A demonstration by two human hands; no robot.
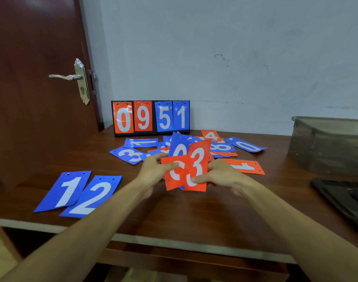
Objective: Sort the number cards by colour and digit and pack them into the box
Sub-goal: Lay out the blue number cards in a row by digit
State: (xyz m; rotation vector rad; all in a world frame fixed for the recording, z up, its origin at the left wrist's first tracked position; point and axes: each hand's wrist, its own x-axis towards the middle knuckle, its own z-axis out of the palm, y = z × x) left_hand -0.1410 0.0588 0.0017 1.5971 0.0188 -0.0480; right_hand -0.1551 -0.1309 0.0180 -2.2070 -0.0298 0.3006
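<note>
Head view
Hands: the left hand (153,171) and right hand (220,176) are close together over the middle of the tabletop (194,218). Each pinches part of one fan of cards, thumb on the face, probably so the digits can be read while sorting.
Held cards: the red 3 (196,165) is in front under the right thumb. A red card (173,174) sits under the left thumb, its digit partly covered. A blue 0 (179,148) stands behind both.
Sorted row: the blue 1 (65,190) and blue 2 (92,197) lie edge to edge near the front left edge, seemingly the start of the blue run.
Pile (221,147): mixed red and blue cards lie toward the far edge. Legible are blue 3, 1, 8 and 0, and red 4 and 1.
Scoreboard (151,118): it stands at the far edge and reads red 0 9, blue 5 1.
Box (326,145): it is translucent and stands at the far right corner, well apart from the cards. I cannot tell what it contains.
</note>
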